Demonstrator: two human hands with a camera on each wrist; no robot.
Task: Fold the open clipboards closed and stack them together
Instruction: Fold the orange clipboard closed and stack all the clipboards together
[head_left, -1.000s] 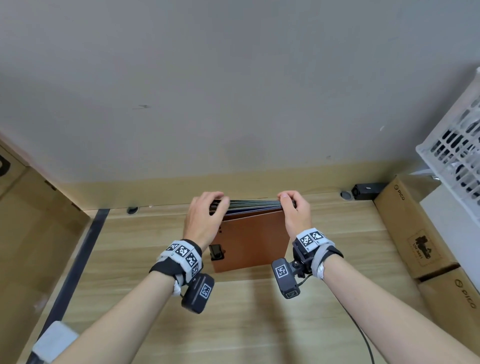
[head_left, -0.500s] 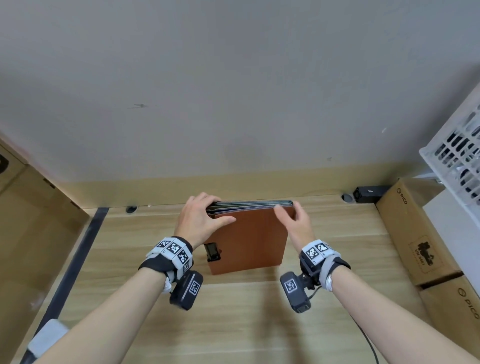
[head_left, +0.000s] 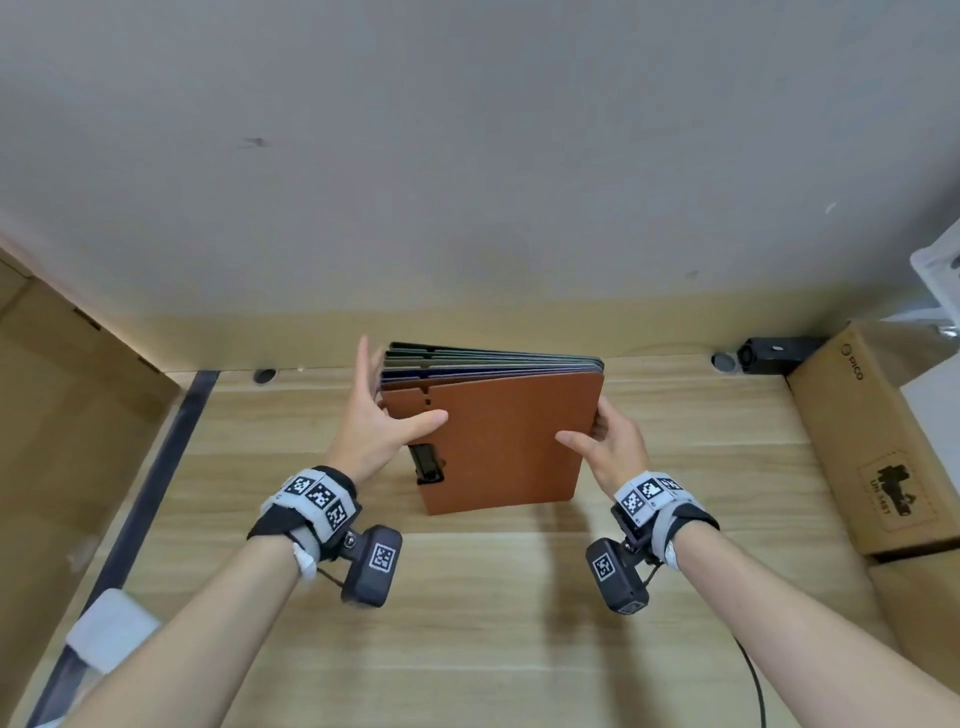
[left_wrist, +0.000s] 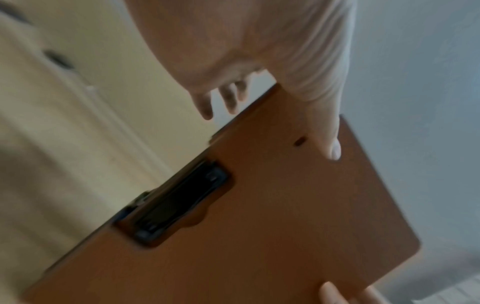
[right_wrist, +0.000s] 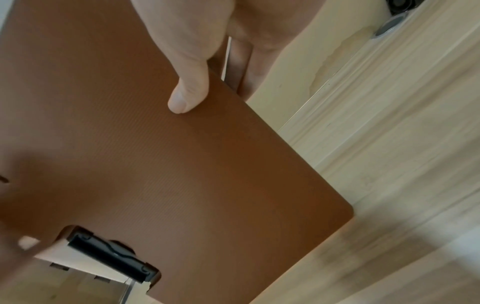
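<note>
While the stack of clipboards stands on edge on the wooden surface, both hands are squaring it up. Brown clipboard faces the camera; darker boards sit fanned behind it, their left ends slightly spread, right ends tight together.

Left hand: grip spread, fingers straight and upright against the left ends of the boards, thumb laid flat across the brown cover. Looks like a flat stop to push the fanned ends flush, not a hold. Left wrist view is blurred but agrees: thumb on the cover, fingers past the edge.

Right hand: grip pinching the stack's right edge, thumb on the brown front face, fingers wrapped behind it. Right wrist view shows this clearly. Judging by that, the right side is what keeps the stack upright.

Black metal clip sits at the left edge of the brown board, just below the left palm.

Boards all appear folded shut. Judgement: folding done, alignment in progress, task near its end. Risk: rear boards sliding apart if the pinch loosens.

Cardboard boxes stand well off to the right.
</note>
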